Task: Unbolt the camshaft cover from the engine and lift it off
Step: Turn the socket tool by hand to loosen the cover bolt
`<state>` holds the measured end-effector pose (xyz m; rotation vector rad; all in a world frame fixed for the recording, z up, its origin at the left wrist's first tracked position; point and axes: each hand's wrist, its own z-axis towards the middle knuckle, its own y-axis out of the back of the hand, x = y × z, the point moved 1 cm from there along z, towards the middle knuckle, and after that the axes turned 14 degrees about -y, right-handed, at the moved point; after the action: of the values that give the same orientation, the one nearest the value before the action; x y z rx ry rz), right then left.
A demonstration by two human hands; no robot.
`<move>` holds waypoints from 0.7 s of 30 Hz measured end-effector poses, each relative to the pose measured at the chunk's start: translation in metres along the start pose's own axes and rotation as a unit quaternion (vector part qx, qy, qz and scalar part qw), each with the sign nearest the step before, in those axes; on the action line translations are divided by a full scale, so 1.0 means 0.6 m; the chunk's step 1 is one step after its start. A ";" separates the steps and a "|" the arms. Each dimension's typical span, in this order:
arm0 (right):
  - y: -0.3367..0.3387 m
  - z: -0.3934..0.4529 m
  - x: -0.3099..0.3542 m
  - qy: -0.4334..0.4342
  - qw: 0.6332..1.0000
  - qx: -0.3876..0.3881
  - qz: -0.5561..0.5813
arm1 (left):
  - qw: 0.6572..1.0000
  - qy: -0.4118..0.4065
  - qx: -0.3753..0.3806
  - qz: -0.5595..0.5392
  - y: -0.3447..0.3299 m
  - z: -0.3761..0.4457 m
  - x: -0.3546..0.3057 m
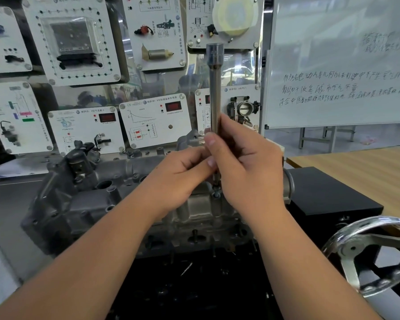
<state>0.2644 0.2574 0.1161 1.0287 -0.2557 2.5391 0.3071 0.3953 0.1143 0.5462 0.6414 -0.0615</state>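
So you've got both hands on that long steel socket extension bar [215,88], and it's standing pretty much straight up over the right end of the grey cast-aluminium camshaft cover [95,192]. Your right hand [245,167] is wrapped round the lower part of the bar, thumb across the front, fingers curled behind. Your left hand [180,174] comes in from the side and pinches the same stretch of bar just under your right thumb, fingertips touching it. The bar's lower tip sits down on a small bolt head [216,194] at the cover's top edge, though your hands hide most of that spot, so I can't really say whether it's fully seated. The fatter socket end of the bar is up top, level with the white training panels [86,128] on the wall behind.

The cover itself is sitting on the engine, spread across the middle of the view, with the black engine stand [328,204] to its right. A chrome handwheel [374,252] sticks out bottom right, a wooden bench [356,165] is behind it, and a whiteboard with handwriting [342,84] stands upper right.
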 end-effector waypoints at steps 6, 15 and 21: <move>0.002 0.001 0.002 -0.020 0.999 0.047 0.012 | 1.000 0.006 0.015 -0.003 -0.002 -0.001 -0.006; 0.007 0.005 0.004 -0.007 1.000 0.018 -0.015 | 1.000 -0.017 -0.021 -0.007 -0.008 0.002 -0.003; 0.011 0.006 0.002 0.019 0.998 0.047 -0.024 | 1.000 -0.002 0.008 0.014 -0.002 -0.001 -0.007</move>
<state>0.2631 0.2507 0.1191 1.0070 -0.0991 2.5452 0.3033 0.3939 0.1156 0.5699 0.6297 -0.0408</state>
